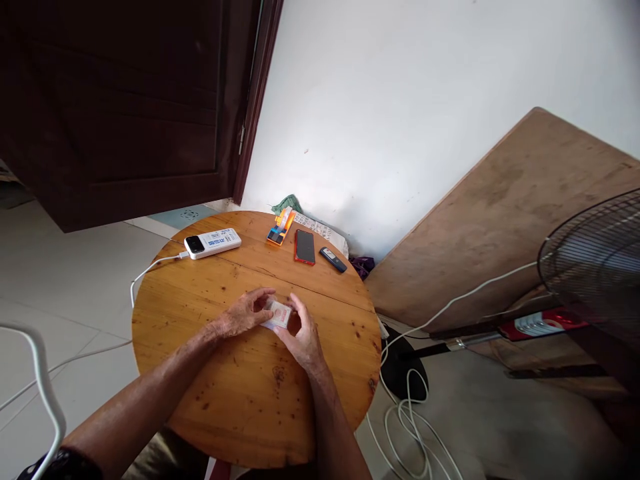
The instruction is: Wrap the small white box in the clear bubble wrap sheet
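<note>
A small pale, box-shaped pack (279,313) with red print on its top is low over the middle of the round wooden table (230,413). From the left, my left hand (246,312) grips it, with the thumb across its top and the fingers curled at the far side. On the other side, my right hand (303,337) curves around the pack, its thumb at the near edge and its fingers by the far right corner. The fingers partly cover the pack, so I cannot tell whether it rests on the wood.
Along the table's far side lie a white power bank (215,243) with a plugged-in cable, an orange-and-blue item (281,227), a red-edged phone (305,247) and a small dark device (333,259). To the right stand a fan (595,253) and a leaning wooden board (480,240); cables (415,420) coil on the floor.
</note>
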`<state>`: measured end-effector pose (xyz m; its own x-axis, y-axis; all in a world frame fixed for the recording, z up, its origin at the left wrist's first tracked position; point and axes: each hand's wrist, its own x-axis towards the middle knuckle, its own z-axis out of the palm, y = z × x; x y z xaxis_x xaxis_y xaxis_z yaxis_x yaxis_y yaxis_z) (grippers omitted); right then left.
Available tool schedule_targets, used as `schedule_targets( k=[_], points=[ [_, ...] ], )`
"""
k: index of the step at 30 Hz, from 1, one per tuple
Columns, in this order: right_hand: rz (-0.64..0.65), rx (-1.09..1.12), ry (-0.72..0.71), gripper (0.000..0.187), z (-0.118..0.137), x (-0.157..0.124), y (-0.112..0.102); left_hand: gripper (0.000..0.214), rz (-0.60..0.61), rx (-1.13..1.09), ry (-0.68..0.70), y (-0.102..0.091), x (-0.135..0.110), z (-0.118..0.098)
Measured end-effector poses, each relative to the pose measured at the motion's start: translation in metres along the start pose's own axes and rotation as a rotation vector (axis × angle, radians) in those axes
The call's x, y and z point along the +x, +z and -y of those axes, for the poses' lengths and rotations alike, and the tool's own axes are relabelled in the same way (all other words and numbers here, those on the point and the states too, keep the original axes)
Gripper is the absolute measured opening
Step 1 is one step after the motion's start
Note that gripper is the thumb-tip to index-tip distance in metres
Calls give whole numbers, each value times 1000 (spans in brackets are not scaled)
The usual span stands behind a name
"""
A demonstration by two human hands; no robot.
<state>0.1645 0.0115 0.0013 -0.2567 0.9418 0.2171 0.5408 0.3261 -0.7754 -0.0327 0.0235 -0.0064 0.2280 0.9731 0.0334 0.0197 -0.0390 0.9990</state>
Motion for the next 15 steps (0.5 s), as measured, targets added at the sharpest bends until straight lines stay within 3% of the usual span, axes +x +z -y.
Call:
schedule_targets(
  k=[4,9,15],
  points=[
    [-51,47,-32,69,-1,0,1,60,-58,28,6,-1,-3,-4],
    [57,-7,-3,75,-3,2,-2,58,-254,28,-8,-8,1,3],
    [7,-59,-95,77,-2,2,-2,52,-223,-5,21,-8,2,8]
  ],
)
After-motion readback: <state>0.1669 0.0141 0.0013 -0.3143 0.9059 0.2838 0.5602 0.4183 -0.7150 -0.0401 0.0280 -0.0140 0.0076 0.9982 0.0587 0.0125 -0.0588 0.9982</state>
